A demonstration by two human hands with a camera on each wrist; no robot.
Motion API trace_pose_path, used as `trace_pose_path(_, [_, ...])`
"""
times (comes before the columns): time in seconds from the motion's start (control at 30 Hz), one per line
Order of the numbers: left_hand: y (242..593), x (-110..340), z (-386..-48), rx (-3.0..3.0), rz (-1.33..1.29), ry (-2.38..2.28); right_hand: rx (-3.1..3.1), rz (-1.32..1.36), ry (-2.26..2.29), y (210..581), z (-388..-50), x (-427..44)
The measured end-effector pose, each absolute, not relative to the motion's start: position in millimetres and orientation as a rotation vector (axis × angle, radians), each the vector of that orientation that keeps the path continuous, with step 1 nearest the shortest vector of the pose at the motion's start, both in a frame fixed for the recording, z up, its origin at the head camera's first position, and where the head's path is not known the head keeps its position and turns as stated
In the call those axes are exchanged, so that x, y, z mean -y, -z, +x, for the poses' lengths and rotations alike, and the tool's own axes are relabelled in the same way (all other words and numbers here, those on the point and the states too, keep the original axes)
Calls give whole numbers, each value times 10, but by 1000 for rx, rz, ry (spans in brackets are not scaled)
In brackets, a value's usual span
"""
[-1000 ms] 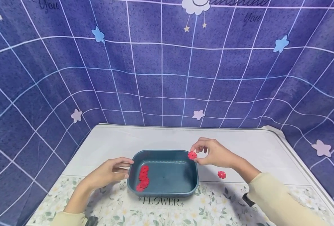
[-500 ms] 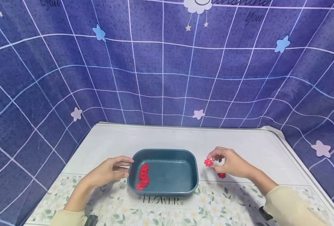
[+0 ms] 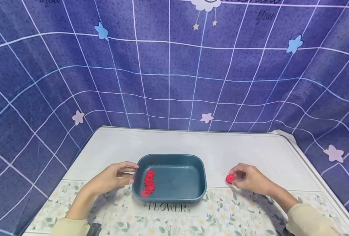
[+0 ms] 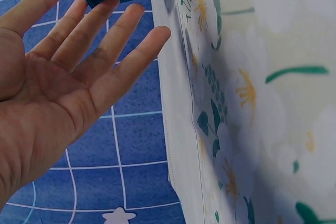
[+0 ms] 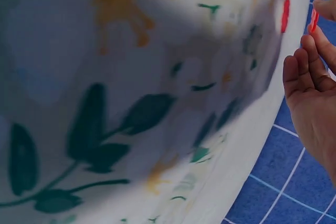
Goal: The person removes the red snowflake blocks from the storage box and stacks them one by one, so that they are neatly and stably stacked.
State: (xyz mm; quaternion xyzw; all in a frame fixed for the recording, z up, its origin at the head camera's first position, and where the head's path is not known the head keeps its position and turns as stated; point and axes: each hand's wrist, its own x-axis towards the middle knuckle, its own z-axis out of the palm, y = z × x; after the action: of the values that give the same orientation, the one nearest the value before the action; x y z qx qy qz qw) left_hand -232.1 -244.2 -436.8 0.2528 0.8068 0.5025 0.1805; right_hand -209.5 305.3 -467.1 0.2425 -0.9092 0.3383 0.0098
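My right hand pinches a red snowflake-shaped disc between thumb and index finger. In the right wrist view, a second red disc lies on the table just under it. The head view shows these two discs overlapping as one red patch. My left hand touches the left side of a dark teal tub with its fingertips. Seen from the left wrist, the fingers of that hand are extended, and the palm holds nothing. Several red discs lie in an overlapping row inside the tub, along its left part.
The table has a white back part and a floral cover in front, with "FLOWER" printed below the tub. A blue-purple gridded curtain with stars hangs behind and on both sides.
My right hand has moved right and down from the tub's right rim to the disc lying on the table, still pinching its disc. The left hand and the tub stay in place.
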Motion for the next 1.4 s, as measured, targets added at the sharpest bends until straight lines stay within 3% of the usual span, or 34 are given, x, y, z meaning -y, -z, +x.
trace_pose_path(0.63, [4374, 2451, -2327, -2274, 717, -1427, 2903, 608, -1093, 4851, -2111, -3072])
trace_pose_path(1.4, [4382, 2446, -2322, -2265, 688, -1435, 2861, 695, -1107, 4873, -2119, -3102])
